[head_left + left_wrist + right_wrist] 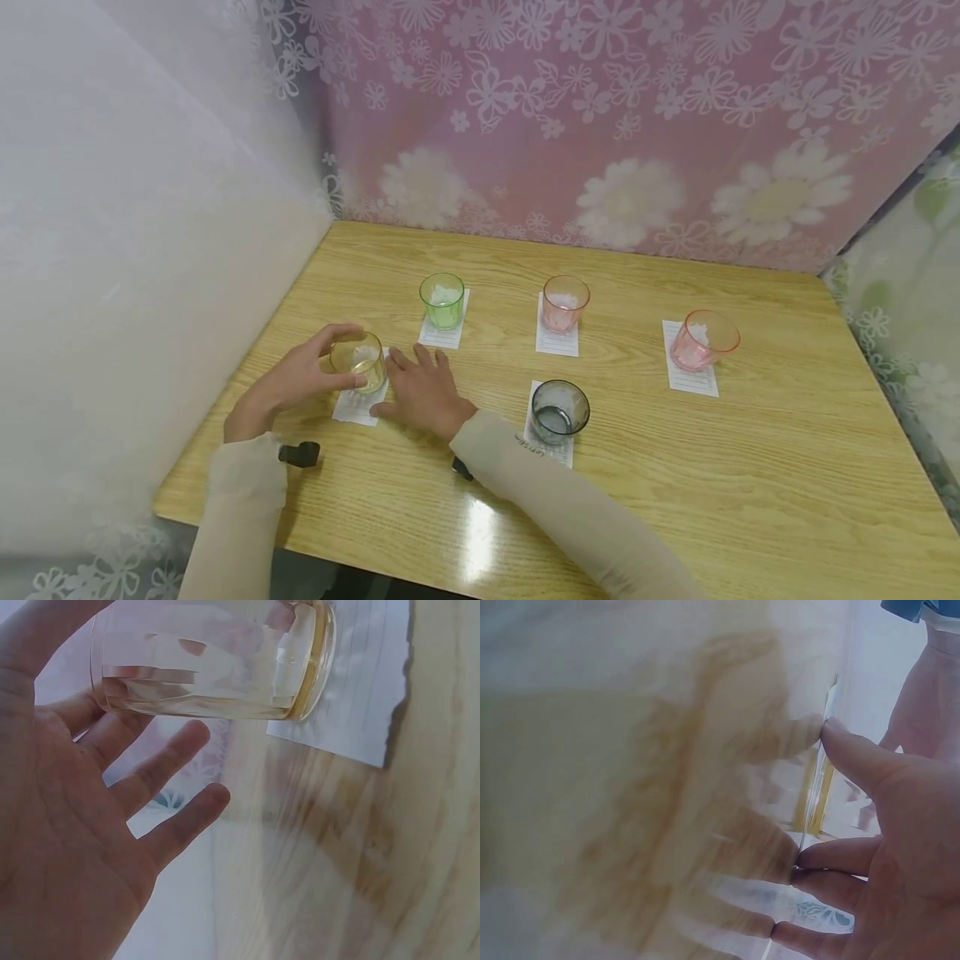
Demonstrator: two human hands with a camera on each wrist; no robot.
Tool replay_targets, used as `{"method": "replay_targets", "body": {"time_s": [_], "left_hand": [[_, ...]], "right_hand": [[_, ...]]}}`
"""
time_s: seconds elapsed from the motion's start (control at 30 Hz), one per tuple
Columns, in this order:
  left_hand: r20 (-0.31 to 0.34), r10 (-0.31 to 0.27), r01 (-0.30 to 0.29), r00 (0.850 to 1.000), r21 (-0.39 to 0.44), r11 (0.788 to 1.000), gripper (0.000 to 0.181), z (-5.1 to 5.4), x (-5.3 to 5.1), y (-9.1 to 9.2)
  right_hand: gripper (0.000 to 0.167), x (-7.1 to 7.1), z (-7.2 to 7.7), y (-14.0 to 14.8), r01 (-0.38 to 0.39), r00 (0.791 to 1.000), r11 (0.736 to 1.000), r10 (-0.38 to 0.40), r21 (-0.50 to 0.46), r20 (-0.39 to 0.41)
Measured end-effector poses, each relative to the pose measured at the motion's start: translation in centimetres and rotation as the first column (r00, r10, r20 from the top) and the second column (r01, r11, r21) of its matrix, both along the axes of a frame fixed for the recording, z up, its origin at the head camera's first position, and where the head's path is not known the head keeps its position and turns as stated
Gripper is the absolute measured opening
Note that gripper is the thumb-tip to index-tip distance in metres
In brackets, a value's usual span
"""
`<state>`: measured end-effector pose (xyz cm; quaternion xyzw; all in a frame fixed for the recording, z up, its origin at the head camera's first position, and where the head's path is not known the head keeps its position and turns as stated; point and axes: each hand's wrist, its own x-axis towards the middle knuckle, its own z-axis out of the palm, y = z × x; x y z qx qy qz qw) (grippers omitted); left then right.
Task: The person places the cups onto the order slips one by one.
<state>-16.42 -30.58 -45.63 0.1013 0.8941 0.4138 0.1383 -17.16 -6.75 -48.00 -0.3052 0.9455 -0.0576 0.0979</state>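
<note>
In the head view, my left hand holds a yellow-tinted glass from its left side, between thumb and fingers. The glass stands over a slip of lined paper with white material inside. Seen from the left wrist, the ring and little fingers extend free below the glass. My right hand lies palm down just right of that glass, fingers spread. In the right wrist view, its thumb and fingertips touch the surface near the paper's edge; whether they press the paper itself is hard to tell.
Behind stand a green glass and a pink glass, each on a paper slip. Another pink glass is farther right. A dark grey glass sits close to the right forearm. Curtains border the wooden table.
</note>
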Motion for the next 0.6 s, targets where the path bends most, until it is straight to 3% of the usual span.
{"method": "replay_targets", "body": {"time_s": [0.2,0.6], "left_hand": [[-0.01,-0.003,0.004,1.0,0.024,1.0,0.087,-0.49,-0.04,-0.09],[0.014,-0.003,0.003,1.0,-0.001,1.0,0.091,-0.73,0.08,-0.34]], "right_hand": [[0.092,-0.12,-0.12,-0.16,0.007,1.0,1.0,-0.007,0.003,0.002],[0.092,-0.01,-0.27,-0.31,0.008,1.0,1.0,-0.008,-0.006,0.013]]}}
